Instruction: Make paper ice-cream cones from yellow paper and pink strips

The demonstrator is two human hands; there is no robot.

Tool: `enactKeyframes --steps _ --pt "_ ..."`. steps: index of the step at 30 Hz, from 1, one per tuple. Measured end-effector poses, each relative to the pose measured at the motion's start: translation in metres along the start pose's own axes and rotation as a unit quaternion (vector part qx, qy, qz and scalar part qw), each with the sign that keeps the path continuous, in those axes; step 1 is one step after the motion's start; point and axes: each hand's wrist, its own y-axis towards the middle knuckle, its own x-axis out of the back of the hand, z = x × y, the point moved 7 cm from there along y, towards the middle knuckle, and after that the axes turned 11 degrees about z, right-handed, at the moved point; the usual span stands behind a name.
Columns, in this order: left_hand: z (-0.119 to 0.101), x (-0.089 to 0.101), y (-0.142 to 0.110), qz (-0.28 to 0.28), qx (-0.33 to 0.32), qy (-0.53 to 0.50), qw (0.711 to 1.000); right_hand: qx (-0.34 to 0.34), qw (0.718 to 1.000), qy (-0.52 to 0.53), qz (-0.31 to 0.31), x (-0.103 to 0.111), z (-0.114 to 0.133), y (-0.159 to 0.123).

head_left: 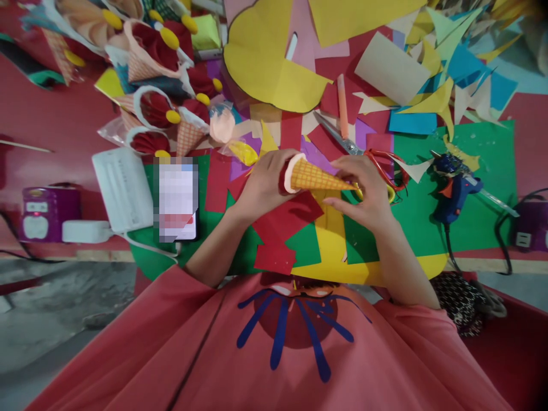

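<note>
A small paper ice cream cone [319, 176] with a yellow waffle pattern lies sideways between my hands. Its wide end has a pale scalloped rim and a dark red filling. My left hand [266, 184] is closed around that wide end, its fingers partly hidden behind it. At the pointed end, my right hand [363, 185] curves around the tip with thumb and index finger apart; whether other fingers touch the tip is unclear. Beneath lie red paper pieces [291, 220] and a yellow strip [329, 228]. Just beyond my right hand are red-handled scissors [351, 146].
Several finished paper cones [154, 111] crowd the back left. A phone [190, 228] and a white power strip [122, 188] lie left. To the right rests a blue glue gun [451, 197] with its cord. Paper scraps [445, 74] and a yellow cutout [261, 63] cover the back.
</note>
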Motion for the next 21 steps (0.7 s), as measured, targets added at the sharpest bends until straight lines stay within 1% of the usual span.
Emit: enactKeyframes --steps 2,3,6,9,12,14,16,19,21 --pt "0.000 0.000 0.000 -0.010 0.001 -0.034 0.999 -0.020 0.997 0.070 -0.039 0.005 -0.006 -0.003" --pt "0.000 -0.001 0.000 -0.011 0.000 -0.043 0.999 -0.027 0.995 0.084 -0.050 0.005 -0.007 -0.004" --pt "-0.005 -0.005 0.001 -0.006 -0.011 -0.056 0.998 -0.010 0.995 0.057 -0.076 0.004 -0.001 -0.005" --pt "-0.008 -0.008 0.001 0.014 -0.026 -0.074 0.997 0.046 0.994 0.015 -0.103 0.007 0.012 -0.006" --pt "-0.009 -0.009 0.002 0.027 -0.026 -0.072 0.997 0.074 0.993 -0.018 -0.088 0.005 0.018 -0.007" --pt "-0.009 -0.009 0.002 0.025 -0.021 -0.061 0.998 0.073 0.995 -0.030 -0.066 0.002 0.018 -0.006" --pt "-0.008 -0.008 0.002 0.022 -0.016 -0.049 0.998 0.072 0.995 -0.030 -0.057 0.001 0.016 -0.006" --pt "-0.008 -0.007 0.002 0.025 -0.014 -0.036 0.999 0.083 0.994 -0.035 -0.068 0.002 0.017 -0.007" --pt "-0.006 -0.007 0.001 0.035 -0.011 -0.048 0.998 0.081 0.991 -0.041 -0.101 0.006 0.017 -0.009"
